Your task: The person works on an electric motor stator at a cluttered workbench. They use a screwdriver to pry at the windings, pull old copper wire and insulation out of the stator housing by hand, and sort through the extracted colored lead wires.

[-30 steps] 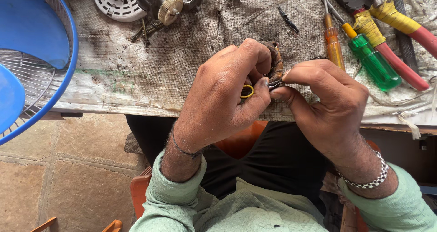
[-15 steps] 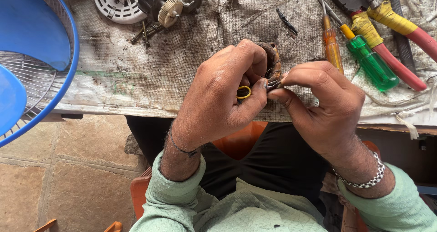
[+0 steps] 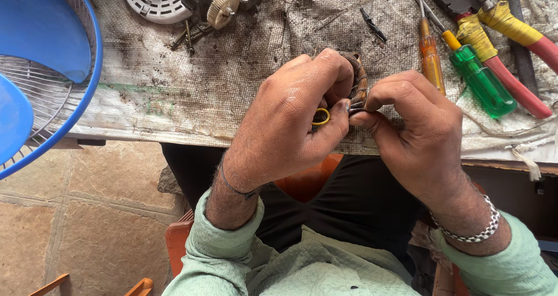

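At frame centre, my left hand (image 3: 290,122) clamps a brown wound coil (image 3: 357,81) with a yellow ring (image 3: 320,117). My right hand (image 3: 415,127) pinches its wire ends. 2 screwdrivers (image 3: 465,69) lie upper right.

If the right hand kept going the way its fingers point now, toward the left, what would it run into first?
Most likely the brown wound coil it already pinches at, then at once the left hand gripping that coil, with a small yellow ring showing; depth between them is hard to judge.
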{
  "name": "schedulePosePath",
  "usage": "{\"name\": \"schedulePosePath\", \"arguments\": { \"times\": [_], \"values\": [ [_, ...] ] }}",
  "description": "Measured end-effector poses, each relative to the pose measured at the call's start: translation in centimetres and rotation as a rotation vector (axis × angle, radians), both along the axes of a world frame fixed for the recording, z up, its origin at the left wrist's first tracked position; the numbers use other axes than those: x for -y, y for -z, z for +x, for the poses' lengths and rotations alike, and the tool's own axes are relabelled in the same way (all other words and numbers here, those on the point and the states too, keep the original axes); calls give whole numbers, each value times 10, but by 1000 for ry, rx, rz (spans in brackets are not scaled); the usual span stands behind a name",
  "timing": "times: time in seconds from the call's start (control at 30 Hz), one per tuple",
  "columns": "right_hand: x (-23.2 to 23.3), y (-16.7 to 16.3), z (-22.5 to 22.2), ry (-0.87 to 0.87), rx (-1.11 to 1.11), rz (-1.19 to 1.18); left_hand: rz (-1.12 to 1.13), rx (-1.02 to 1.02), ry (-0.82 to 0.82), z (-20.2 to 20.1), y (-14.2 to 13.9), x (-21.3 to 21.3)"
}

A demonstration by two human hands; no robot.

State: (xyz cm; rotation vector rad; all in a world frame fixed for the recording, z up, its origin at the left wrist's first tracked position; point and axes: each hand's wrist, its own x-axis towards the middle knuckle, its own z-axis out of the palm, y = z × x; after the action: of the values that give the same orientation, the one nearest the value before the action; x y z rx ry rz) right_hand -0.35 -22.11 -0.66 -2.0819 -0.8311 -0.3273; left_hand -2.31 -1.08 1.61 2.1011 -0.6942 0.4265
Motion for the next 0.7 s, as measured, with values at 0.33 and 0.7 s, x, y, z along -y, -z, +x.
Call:
{"name": "schedulePosePath", "arguments": {
  "times": [0.33, 0.7],
  "values": [
    [-6, -8, -6, 98, 70, 46, -18, -36, 29, 1, -1, -6],
    [5, 8, -4, 18, -12, 65, -11, -48, 91, 3, 1, -10]
  ]
}}
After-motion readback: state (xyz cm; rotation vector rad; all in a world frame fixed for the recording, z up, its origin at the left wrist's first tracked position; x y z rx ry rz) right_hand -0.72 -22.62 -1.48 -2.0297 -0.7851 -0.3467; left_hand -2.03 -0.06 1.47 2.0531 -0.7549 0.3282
